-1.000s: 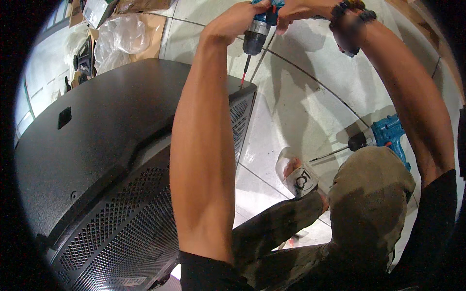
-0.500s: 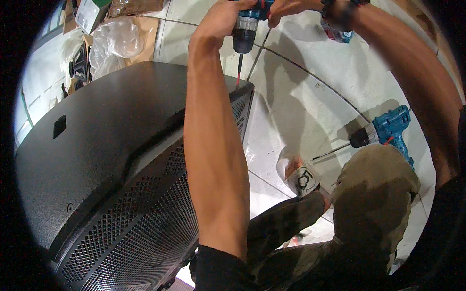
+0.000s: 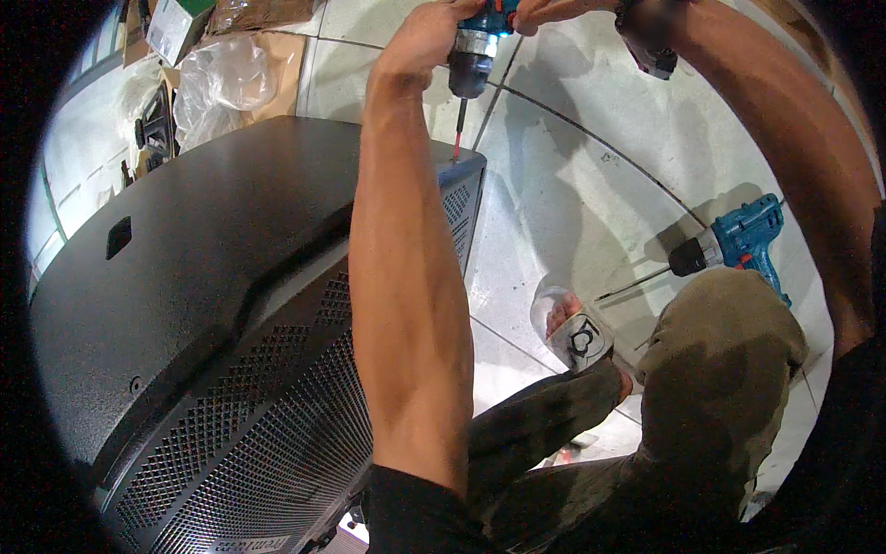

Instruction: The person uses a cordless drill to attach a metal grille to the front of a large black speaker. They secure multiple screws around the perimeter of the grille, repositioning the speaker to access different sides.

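At the top edge, my left hand is closed around the body of a blue and black cordless drill. My right hand grips the same drill from its other side, partly cut off by the picture's edge. A long bit with a red end points down from the chuck and meets the far corner of a large black speaker cabinet. The bit's tip at the surface is too small to make out. My left forearm crosses over the cabinet's perforated grille.
A second blue drill with a long bit lies on the tiled floor at the right, beside my knee. My sandalled foot rests near the cabinet. Clear plastic wrap, cardboard and a green-white box sit at the back left.
The view has shifted slightly. My right wrist, with its dark watch, has come lower and covers the red and blue item seen before. The bit remains at the cabinet's corner.
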Available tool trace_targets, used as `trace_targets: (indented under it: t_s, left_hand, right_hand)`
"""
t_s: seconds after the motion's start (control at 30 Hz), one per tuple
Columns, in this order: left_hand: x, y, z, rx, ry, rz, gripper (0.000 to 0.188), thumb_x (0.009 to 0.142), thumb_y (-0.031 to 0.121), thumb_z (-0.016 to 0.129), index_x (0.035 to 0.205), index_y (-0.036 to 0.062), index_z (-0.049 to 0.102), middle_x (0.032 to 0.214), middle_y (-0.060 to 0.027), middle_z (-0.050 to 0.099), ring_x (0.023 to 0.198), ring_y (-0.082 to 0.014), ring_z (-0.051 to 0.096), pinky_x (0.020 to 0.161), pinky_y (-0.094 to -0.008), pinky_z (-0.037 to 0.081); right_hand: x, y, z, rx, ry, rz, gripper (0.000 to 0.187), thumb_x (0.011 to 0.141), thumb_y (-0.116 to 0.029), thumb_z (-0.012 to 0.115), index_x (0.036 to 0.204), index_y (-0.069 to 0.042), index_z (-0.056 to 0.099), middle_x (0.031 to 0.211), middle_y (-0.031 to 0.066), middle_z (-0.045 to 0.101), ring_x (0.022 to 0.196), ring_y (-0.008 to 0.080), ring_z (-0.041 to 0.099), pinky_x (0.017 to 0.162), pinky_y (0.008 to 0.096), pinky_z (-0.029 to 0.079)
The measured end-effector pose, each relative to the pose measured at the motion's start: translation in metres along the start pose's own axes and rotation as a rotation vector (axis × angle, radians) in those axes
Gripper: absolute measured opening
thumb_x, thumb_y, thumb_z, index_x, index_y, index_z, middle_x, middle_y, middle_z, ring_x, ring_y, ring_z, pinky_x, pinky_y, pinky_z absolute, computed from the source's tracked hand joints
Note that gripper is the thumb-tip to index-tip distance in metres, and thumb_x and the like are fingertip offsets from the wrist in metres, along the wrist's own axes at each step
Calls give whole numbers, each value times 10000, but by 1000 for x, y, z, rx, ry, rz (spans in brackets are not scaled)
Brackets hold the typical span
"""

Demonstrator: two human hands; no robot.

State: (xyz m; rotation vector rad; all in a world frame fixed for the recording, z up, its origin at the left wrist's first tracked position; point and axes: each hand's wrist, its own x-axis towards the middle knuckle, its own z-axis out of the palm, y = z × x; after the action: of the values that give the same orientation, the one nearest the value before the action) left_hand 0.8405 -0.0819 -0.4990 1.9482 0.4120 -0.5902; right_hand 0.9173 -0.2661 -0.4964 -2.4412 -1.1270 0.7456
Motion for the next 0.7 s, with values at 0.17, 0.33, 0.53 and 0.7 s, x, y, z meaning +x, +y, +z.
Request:
trace_targets:
  t_s: [0.17, 0.33, 0.53, 0.7]
  left_hand:
    - [-6, 8, -2, 18, 9, -70, 404, 961, 399, 494, 875, 34, 641, 700, -3, 567, 593, -119, 468, 565, -302, 381]
    - [-6, 9, -5, 32, 10, -82, 397, 960, 392, 498, 878, 31, 642, 697, -6, 570, 597, -123, 471, 570, -309, 387]
    - [-7, 8, -2, 11, 19, -52, 411, 957, 406, 503, 877, 28, 642, 692, -11, 571, 590, -127, 476, 586, -312, 400]
    - [-10, 14, -2, 20, 27, -87, 407, 957, 400, 506, 903, 24, 651, 708, -18, 589, 599, -131, 487, 597, -306, 402]
  right_hand:
    - [-12, -7, 0, 4, 78, -8, 422, 617, -431, 724, 691, -17, 689, 694, 211, 648, 666, 364, 643, 589, 428, 510]
    - [-8, -11, 0, -6, 76, 68, 428, 598, -423, 727, 687, -7, 682, 692, 214, 647, 661, 371, 637, 594, 430, 507]
    - [-15, -4, -2, 79, 84, -21, 440, 589, -418, 728, 689, 8, 676, 686, 225, 642, 652, 373, 635, 592, 432, 506]
    - [-15, -7, -6, 42, 61, 1, 444, 590, -437, 740, 683, -7, 688, 697, 216, 654, 655, 365, 641, 596, 432, 510]
